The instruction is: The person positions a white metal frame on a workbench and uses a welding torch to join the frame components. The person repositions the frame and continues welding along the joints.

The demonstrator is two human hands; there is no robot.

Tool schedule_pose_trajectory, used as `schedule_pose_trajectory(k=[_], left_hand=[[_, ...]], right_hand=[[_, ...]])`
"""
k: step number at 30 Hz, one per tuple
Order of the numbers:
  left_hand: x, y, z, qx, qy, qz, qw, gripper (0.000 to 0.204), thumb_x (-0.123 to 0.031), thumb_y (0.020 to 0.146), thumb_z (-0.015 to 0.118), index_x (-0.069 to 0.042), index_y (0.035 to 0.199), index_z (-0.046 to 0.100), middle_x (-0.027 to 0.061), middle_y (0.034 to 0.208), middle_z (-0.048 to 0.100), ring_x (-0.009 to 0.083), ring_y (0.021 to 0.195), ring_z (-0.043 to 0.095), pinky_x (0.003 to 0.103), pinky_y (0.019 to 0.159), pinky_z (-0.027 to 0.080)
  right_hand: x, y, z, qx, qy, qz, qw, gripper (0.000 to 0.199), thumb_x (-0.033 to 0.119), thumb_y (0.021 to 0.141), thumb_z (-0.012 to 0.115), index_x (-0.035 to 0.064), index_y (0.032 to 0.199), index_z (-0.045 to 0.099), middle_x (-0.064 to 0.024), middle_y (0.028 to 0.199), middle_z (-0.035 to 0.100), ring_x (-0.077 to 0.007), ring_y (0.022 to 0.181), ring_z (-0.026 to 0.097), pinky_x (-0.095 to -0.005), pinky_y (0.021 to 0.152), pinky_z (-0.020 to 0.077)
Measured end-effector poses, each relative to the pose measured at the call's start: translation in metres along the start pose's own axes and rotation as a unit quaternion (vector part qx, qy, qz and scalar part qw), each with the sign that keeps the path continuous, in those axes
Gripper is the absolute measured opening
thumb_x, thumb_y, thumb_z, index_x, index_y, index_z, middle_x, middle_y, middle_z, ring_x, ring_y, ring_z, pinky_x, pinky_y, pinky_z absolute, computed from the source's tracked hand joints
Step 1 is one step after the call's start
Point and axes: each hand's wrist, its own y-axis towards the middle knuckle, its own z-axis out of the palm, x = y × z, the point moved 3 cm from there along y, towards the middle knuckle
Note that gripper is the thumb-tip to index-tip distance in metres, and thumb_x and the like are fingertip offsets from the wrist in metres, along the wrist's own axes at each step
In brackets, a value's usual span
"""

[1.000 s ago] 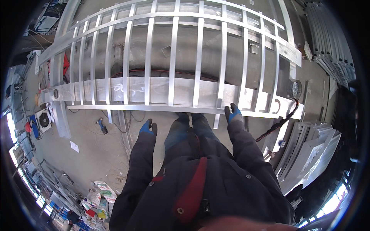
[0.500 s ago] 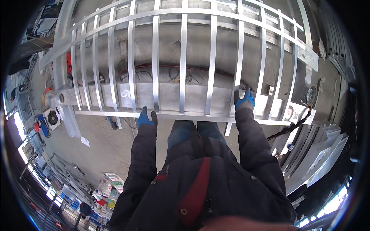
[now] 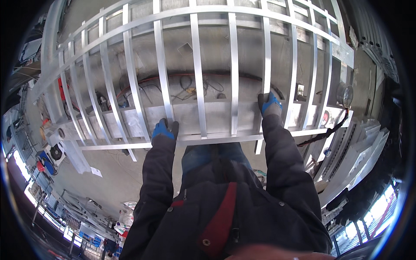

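A large silvery metal frame of parallel slats and cross rails [image 3: 212, 141] spreads in front of me. My left hand [image 3: 164, 130], in a blue and dark glove, is at the near end of a slat [image 3: 162, 78], its fingers and thumb closed about it beside the near rail. Farther to the right, my right hand [image 3: 271, 105], gloved alike, is wrapped round another slat [image 3: 266, 65] a little above the near rail. The undersides of both hands' fingers are hidden.
Beneath the slats runs a broad metal beam [image 3: 216, 113], with loose cables [image 3: 186, 89] lying beyond it. A dark braided cable [image 3: 333, 130] hangs at the right, near stacked metal profiles [image 3: 357, 160]. A blue fan-like device [image 3: 44, 161] stands at the left.
The view has turned, so the frame's left side appears lower. My left hand has shifted from the near rail onto the slat beside it. My right hand stays on its slat.
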Motion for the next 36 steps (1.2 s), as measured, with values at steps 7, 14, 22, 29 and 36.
schedule_pose_trajectory(k=[7,14,22,29,36], left_hand=[[-0.008,0.004,0.006,-0.020,0.046,-0.023,0.998,0.064,-0.054,0.091,0.069,-0.001,0.125,0.063,0.0214,0.113,0.068,0.0403,0.105,0.065,0.049,0.093,0.052],[-0.007,0.005,0.010,-0.031,0.024,-0.019,0.999,0.061,-0.051,0.091,0.067,-0.002,0.127,0.061,0.0249,0.118,0.067,0.0436,0.108,0.065,0.053,0.093,0.052],[0.016,0.003,0.004,-0.018,-0.047,0.060,0.997,0.055,-0.046,0.093,0.068,-0.001,0.125,0.062,0.0237,0.113,0.068,0.0416,0.105,0.066,0.051,0.093,0.052],[0.048,-0.022,0.002,-0.021,-0.003,0.205,0.978,0.058,-0.042,0.091,0.068,-0.004,0.134,0.059,0.0199,0.130,0.064,0.0378,0.122,0.059,0.054,0.113,0.038],[0.046,-0.056,-0.032,0.067,0.063,0.229,0.969,0.076,-0.053,0.088,0.068,-0.005,0.144,0.050,0.0190,0.141,0.058,0.0345,0.137,0.050,0.057,0.122,0.023]], right_hand=[[0.006,-0.001,-0.002,0.001,-0.013,0.001,1.000,0.063,0.058,0.093,0.059,0.0133,0.138,0.061,-0.0219,0.121,0.072,-0.0424,0.114,0.067,-0.0488,0.100,0.0524],[0.010,-0.001,0.005,-0.027,-0.048,0.025,0.998,0.063,0.059,0.092,0.061,0.0135,0.135,0.062,-0.0230,0.117,0.073,-0.0437,0.112,0.068,-0.0493,0.099,0.0527],[0.007,0.000,0.009,-0.055,-0.038,0.016,0.998,0.067,0.062,0.089,0.062,0.0106,0.132,0.065,-0.0219,0.111,0.075,-0.0411,0.108,0.070,-0.0482,0.096,0.0542],[-0.004,0.008,0.014,-0.020,-0.031,0.026,0.999,0.066,0.059,0.089,0.065,0.0111,0.135,0.063,-0.0214,0.114,0.074,-0.0412,0.111,0.070,-0.0489,0.097,0.0534],[-0.014,-0.009,0.002,-0.082,0.099,-0.009,0.992,0.060,0.051,0.093,0.070,0.0061,0.132,0.065,-0.0200,0.114,0.075,-0.0387,0.109,0.071,-0.0448,0.092,0.0534]])
